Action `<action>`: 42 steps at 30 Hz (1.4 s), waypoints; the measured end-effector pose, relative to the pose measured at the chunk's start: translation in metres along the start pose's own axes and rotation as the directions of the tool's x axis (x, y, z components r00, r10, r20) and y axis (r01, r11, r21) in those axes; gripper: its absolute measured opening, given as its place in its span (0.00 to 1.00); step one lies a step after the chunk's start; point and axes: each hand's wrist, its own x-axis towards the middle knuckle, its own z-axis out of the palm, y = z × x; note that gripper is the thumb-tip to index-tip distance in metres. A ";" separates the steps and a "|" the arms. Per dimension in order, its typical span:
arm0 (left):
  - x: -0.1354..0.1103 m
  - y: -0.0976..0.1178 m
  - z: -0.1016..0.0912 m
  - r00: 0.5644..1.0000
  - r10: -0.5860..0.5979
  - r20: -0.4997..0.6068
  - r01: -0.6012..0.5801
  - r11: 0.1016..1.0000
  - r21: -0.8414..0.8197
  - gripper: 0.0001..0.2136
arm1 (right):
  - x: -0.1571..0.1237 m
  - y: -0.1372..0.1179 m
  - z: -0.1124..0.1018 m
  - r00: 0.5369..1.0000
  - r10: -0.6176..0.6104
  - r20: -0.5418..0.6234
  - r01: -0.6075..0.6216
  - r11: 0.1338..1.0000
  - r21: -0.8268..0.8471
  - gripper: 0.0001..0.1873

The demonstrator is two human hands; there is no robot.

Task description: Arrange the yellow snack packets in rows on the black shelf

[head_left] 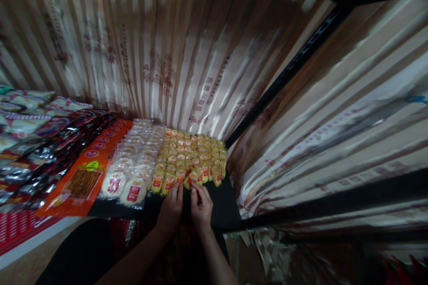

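Note:
Small yellow snack packets (pixel 182 153) with red labels stand in tight rows on a dark shelf (pixel 220 200). My left hand (pixel 170 208) is at the front row, its fingers closed together at the lower end of one upright yellow packet (pixel 179 175). Just beside it, my right hand (pixel 202 207) pinches a yellow packet (pixel 190 179) that leans to the side. The fingertips partly cover the lower ends of both packets. To the left of them, clear-wrapped round white crackers (pixel 133 192) with red labels lie in two overlapping columns.
Left of the crackers lies an orange bag (pixel 85 178) of brown sticks, then rows of dark shiny bags (pixel 43 151). A black metal post (pixel 284 73) rises at the shelf's right corner. Pleated printed sheeting (pixel 187 53) hangs behind. A red basket (pixel 16 229) stands at lower left.

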 end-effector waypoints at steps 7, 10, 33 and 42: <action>-0.002 0.001 -0.003 0.999 0.010 0.036 -0.011 1.000 0.024 0.29 | 0.081 -0.008 0.005 0.975 -0.125 0.185 0.173 0.946 -0.275 0.15; -0.001 0.003 -0.005 0.998 -0.031 0.063 0.029 0.999 0.039 0.32 | 0.111 -0.004 0.017 0.936 -0.129 0.327 0.240 0.914 -0.326 0.12; -0.002 0.003 0.003 0.998 0.002 0.059 -0.012 0.984 0.178 0.25 | 0.169 0.025 0.047 0.747 -0.073 0.660 0.380 0.862 -0.335 0.10; -0.001 0.003 0.002 0.999 -0.003 0.051 -0.006 0.985 0.173 0.28 | 0.170 0.027 0.053 0.775 -0.093 0.625 0.397 0.841 -0.367 0.11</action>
